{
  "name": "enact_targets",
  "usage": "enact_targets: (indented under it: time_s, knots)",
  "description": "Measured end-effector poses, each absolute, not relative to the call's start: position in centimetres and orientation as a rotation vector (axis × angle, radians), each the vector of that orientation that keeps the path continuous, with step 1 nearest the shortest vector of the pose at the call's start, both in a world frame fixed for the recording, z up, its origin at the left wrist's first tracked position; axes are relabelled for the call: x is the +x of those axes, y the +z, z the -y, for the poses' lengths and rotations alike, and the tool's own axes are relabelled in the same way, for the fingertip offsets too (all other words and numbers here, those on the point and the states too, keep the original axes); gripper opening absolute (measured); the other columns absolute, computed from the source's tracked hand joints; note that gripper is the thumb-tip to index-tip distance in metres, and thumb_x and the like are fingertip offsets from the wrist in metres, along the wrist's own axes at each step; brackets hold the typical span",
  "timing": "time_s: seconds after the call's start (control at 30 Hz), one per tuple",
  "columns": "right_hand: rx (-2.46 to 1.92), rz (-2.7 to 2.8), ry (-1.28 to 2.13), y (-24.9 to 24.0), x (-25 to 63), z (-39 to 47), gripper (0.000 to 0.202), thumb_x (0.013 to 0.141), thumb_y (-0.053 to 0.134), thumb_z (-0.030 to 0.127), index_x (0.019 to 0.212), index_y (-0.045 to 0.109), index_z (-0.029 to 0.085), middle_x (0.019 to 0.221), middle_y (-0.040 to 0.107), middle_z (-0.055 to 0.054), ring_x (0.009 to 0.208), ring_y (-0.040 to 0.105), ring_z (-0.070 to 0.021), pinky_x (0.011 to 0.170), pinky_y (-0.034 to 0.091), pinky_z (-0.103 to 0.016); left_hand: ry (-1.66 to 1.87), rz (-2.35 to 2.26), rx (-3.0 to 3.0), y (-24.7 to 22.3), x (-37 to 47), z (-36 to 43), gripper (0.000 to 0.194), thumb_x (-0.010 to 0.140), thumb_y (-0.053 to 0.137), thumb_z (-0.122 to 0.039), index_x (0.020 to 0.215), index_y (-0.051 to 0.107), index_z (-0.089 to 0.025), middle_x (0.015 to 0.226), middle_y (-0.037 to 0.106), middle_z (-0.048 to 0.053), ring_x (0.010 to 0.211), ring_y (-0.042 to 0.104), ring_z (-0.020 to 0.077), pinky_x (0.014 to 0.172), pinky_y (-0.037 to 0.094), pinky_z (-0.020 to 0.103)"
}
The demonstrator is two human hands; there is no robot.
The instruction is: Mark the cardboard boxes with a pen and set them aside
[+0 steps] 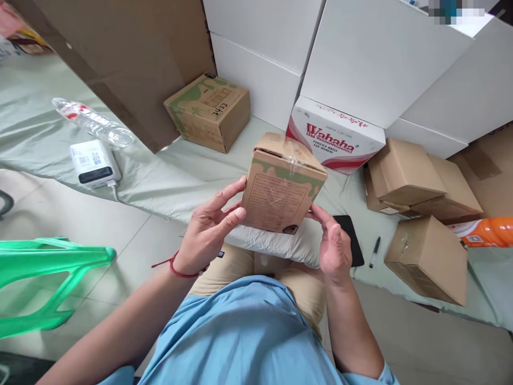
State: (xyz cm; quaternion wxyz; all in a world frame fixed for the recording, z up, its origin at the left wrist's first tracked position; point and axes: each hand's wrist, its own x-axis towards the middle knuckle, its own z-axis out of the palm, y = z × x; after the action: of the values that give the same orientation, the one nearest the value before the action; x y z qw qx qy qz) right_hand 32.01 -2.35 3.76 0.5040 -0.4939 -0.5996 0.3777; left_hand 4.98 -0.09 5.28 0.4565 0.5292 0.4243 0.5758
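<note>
A brown cardboard box (276, 195) with green dripping print and clear tape over its top edge is held up in front of me, tilted, with a panel of small text facing me. My left hand (214, 224) grips its left side, thumb near the lower corner. On the opposite side, my right hand (331, 243) supports the lower right edge with its fingertips, which are partly hidden by the box. Below the box lies a pale grey cushion or package (276, 243). To the right of it, a dark flat tablet-like object (352, 240) is partly covered by my right hand.
A similar box (208, 109) marked 2422 and a Wahaha carton (336, 136) stand at the back. Plain boxes (427, 256), an orange bottle (487, 232) and a pen (374, 251) are right. A clear bottle (94, 123), power bank (94, 163) and green stool (52, 256) are left.
</note>
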Motion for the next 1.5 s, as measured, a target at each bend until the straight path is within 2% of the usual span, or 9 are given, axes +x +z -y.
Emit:
enact_targets:
  time_s: [0.13, 0.27, 0.5, 0.63, 0.73, 0.83, 1.07, 1.23, 1.5]
  knots:
    - [-1.022, 1.31, 0.967, 4.5, 31.0, 1.1, 0.068, 0.111, 0.033, 0.069, 0.146, 0.072, 0.025, 0.158, 0.066, -0.01, 0.148, 0.061, -0.0322, 0.125, 0.049, -0.057, 1.395, -1.023, 1.194, 4.0, 5.1, -0.2, 0.075, 0.087, 0.091, -0.048, 0.155, 0.063, -0.033, 0.171, 0.053, 0.01, 0.157, 0.053, 0.0349, 0.127, 0.051, 0.054]
    - [-0.946, 1.28, 1.041, 4.5, 30.1, 0.2, 0.074, 0.109, 0.032, 0.074, 0.154, 0.066, 0.026, 0.168, 0.057, -0.01, 0.157, 0.052, -0.0323, 0.13, 0.044, -0.058, 1.346, -1.065, 1.189, 3.2, 5.4, -1.2, 0.067, 0.09, 0.087, -0.05, 0.15, 0.068, -0.025, 0.169, 0.056, 0.012, 0.161, 0.047, 0.0357, 0.13, 0.047, 0.052]
    - [-0.975, 1.402, 0.946, 5.1, 30.6, 0.9, 0.072, 0.108, 0.033, 0.075, 0.154, 0.066, 0.03, 0.172, 0.052, -0.006, 0.161, 0.047, -0.0323, 0.129, 0.045, -0.056, 1.256, -1.029, 1.277, 5.1, 6.4, -0.8, 0.075, 0.103, 0.069, -0.056, 0.17, 0.041, -0.036, 0.177, 0.045, 0.008, 0.16, 0.049, 0.0325, 0.122, 0.056, 0.048]
    - [-0.982, 1.352, 0.856, 5.6, 30.7, 1.5, 0.068, 0.11, 0.03, 0.071, 0.156, 0.063, 0.035, 0.173, 0.05, -0.003, 0.141, 0.061, -0.0313, 0.12, 0.051, -0.056, 1.313, -1.099, 1.345, 6.8, 7.0, 0.1, 0.065, 0.102, 0.074, -0.047, 0.161, 0.054, -0.028, 0.166, 0.057, 0.01, 0.153, 0.056, 0.0312, 0.127, 0.051, 0.047]
    - [-1.02, 1.315, 0.845, 5.3, 30.8, 1.5, 0.068, 0.109, 0.03, 0.071, 0.163, 0.055, 0.036, 0.163, 0.06, -0.006, 0.115, 0.068, -0.0273, 0.112, 0.054, -0.053, 1.336, -1.178, 1.362, 7.2, 7.4, 0.3, 0.058, 0.102, 0.074, -0.048, 0.154, 0.061, -0.025, 0.155, 0.066, 0.011, 0.141, 0.065, 0.0314, 0.107, 0.066, 0.042]
    - [-1.117, 1.303, 0.823, 4.8, 31.0, 1.4, 0.074, 0.108, 0.03, 0.073, 0.165, 0.051, 0.032, 0.146, 0.068, -0.01, 0.112, 0.067, -0.0279, 0.108, 0.055, -0.051, 1.401, -1.222, 1.56, 6.6, 7.8, 0.0, 0.06, 0.101, 0.075, -0.044, 0.157, 0.058, -0.03, 0.156, 0.064, 0.011, 0.139, 0.066, 0.0307, 0.092, 0.07, 0.036]
    - [-1.118, 1.334, 0.797, 4.5, 32.5, 1.5, 0.069, 0.11, 0.032, 0.069, 0.166, 0.044, 0.032, 0.169, 0.051, -0.012, 0.131, 0.066, -0.0299, 0.106, 0.057, -0.05, 1.378, -1.361, 2.249, 5.7, 8.6, -1.2, 0.067, 0.101, 0.076, -0.034, 0.163, 0.052, -0.037, 0.166, 0.049, 0.017, 0.151, 0.053, 0.0392, 0.123, 0.05, 0.063]
    - [-1.654, 1.495, 0.373, 3.1, 37.5, 3.5, 0.075, 0.106, 0.057, 0.06, 0.17, 0.036, 0.025, 0.161, 0.058, -0.02, 0.138, 0.061, -0.0346, 0.117, 0.05, -0.059, 1.455, -1.35, 2.334, 5.7, 8.8, -2.6, 0.063, 0.099, 0.077, -0.03, 0.157, 0.053, -0.036, 0.173, 0.042, 0.016, 0.165, 0.036, 0.0438, 0.127, 0.04, 0.071]
    - [-2.41, 1.717, 0.019, -2.3, 43.6, 7.9, 0.082, 0.107, 0.043, 0.059, 0.169, 0.032, 0.006, 0.158, 0.053, -0.034, 0.143, 0.056, -0.0482, 0.114, 0.049, -0.063, 1.496, -1.282, 2.33, 5.6, 9.5, -3.7, 0.062, 0.096, 0.082, -0.033, 0.151, 0.052, -0.033, 0.169, 0.045, 0.019, 0.158, 0.048, 0.0403, 0.12, 0.05, 0.065]
